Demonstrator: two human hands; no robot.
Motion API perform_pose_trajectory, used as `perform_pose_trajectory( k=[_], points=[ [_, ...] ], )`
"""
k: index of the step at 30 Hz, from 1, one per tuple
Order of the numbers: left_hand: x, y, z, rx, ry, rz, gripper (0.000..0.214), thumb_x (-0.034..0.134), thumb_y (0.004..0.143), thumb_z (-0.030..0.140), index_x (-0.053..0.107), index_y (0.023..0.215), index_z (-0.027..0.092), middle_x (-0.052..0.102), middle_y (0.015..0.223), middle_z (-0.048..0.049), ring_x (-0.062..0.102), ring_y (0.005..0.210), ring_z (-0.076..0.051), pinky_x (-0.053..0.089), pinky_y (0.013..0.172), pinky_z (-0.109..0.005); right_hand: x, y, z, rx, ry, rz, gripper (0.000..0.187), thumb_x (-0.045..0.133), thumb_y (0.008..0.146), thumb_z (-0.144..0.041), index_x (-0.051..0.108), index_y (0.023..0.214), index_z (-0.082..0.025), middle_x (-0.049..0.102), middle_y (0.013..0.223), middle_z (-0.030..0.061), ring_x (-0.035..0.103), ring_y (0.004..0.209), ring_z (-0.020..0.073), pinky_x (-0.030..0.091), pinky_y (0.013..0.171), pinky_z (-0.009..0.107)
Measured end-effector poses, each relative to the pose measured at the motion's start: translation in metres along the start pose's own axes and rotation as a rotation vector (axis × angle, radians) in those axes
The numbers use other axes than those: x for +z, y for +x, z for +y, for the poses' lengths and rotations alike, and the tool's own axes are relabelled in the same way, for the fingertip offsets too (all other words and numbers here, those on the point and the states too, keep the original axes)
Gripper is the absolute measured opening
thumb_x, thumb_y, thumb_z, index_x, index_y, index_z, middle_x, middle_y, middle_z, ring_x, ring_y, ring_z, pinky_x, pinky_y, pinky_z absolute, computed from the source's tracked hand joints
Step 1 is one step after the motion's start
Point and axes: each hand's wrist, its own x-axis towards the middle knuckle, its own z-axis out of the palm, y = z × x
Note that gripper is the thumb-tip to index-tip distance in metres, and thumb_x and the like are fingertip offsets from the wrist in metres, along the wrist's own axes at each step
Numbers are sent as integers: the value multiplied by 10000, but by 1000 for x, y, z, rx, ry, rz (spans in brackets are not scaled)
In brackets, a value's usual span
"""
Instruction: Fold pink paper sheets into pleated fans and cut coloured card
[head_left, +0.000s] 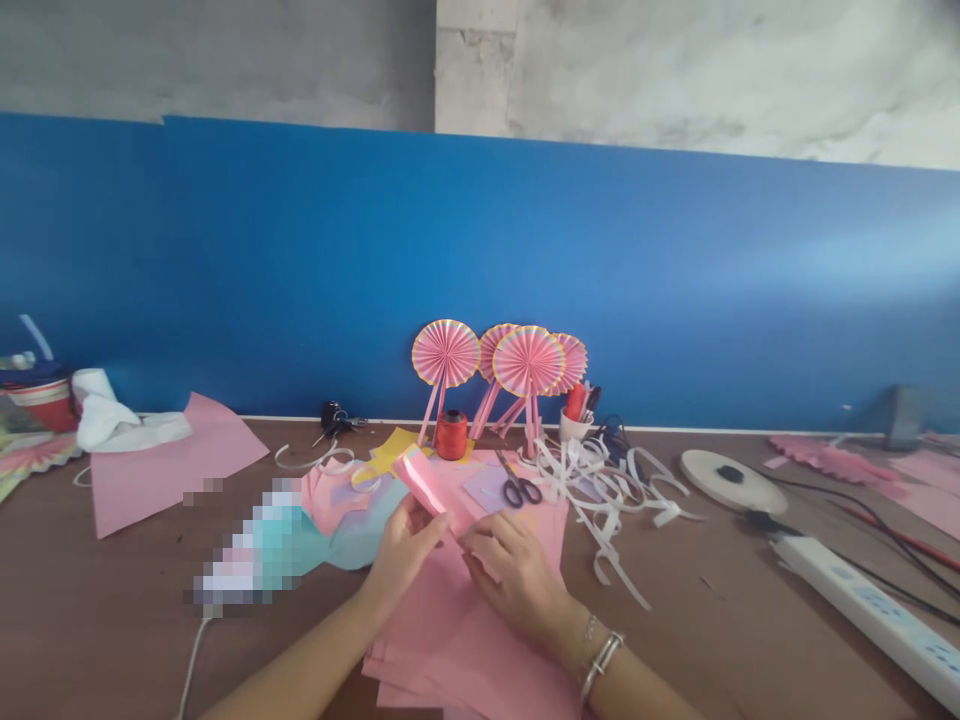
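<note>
A folded strip of pink paper (426,482) slants up from between my hands, its layers pressed into a narrow stack. My left hand (411,545) pinches its left edge with thumb and fingers. On the lower right end, my right hand (510,570) grips with bent fingers; a bracelet circles that wrist. Beneath both hands lies a pile of pink paper sheets (480,650). Just past the strip rest scissors (520,488) with dark handles, and a red spool of thread (451,436) stands behind.
Several pleated pink paper fans (528,362) lean at the blue partition (300,260). Curled white strips (600,490) tangle right of the pile. A white power strip (874,600) with black cords, a round pale disc (731,480) and a cup of tools (576,426) also occupy the table.
</note>
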Motion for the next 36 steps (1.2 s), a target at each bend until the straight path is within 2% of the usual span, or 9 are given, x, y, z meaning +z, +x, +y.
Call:
perform_pose_trajectory(
  k=[5,10,14,16,18,23,28,32,36],
  points=[
    [-4,0,-2,106,22,-29,301,586,742,386,543,947,170,671,789,-27,646,758,-191,511,692,-306,-2,0,-3,-17,26,-70,130,528,847,-157,600,947,-201,611,850,53,535,795,191,455,663,331],
    [-16,0,-2,301,536,128,326,510,834,337,502,1132,204,654,791,-19,617,763,-199,478,734,-349,-2,-6,0,-51,-49,65,242,485,851,-107,567,1059,-197,604,898,70,539,835,194,451,709,346],
    [-23,-1,2,607,1021,-36,217,425,887,205,621,978,209,657,893,-68,568,869,-237,405,790,-383,-1,-8,1,-59,-228,138,402,514,841,-134,492,1238,-201,548,1187,124,436,1162,270,368,941,443],
    [-22,-3,4,686,1176,-110,247,397,903,168,624,993,201,645,883,-69,546,858,-238,384,761,-381,1,-6,2,-42,-296,90,413,507,853,-162,483,1264,-198,518,1263,123,360,1245,291,261,1020,499],
    [-18,-5,4,727,1275,-162,253,390,913,153,626,995,194,626,861,-67,527,847,-231,368,739,-373,4,-4,6,10,-307,19,336,487,869,-160,539,1198,-205,560,1219,103,397,1210,277,173,1047,524],
    [-13,-4,-3,683,1375,-318,213,449,884,109,646,837,175,597,829,-66,506,841,-227,360,712,-359,11,-5,22,145,-251,-252,166,502,863,-140,653,834,-202,635,837,36,524,843,182,299,888,391],
    [-15,-2,-8,539,1327,-384,277,411,901,111,654,786,177,593,800,-53,529,809,-201,374,694,-326,6,-4,23,259,-234,-499,161,502,816,-105,641,859,-173,623,883,58,516,845,186,312,748,321],
    [-19,-3,-3,463,1248,-429,325,379,901,125,662,751,178,597,753,-50,551,754,-187,383,667,-300,2,-5,22,299,-176,-546,239,451,834,-81,652,914,-182,637,910,66,534,862,189,317,755,317],
    [-26,-1,2,327,1032,-414,232,432,857,150,653,796,185,650,829,-50,590,831,-195,409,719,-287,3,-9,28,367,-10,-446,254,422,851,-82,628,974,-167,652,898,65,558,853,183,351,767,300]
  ],
)
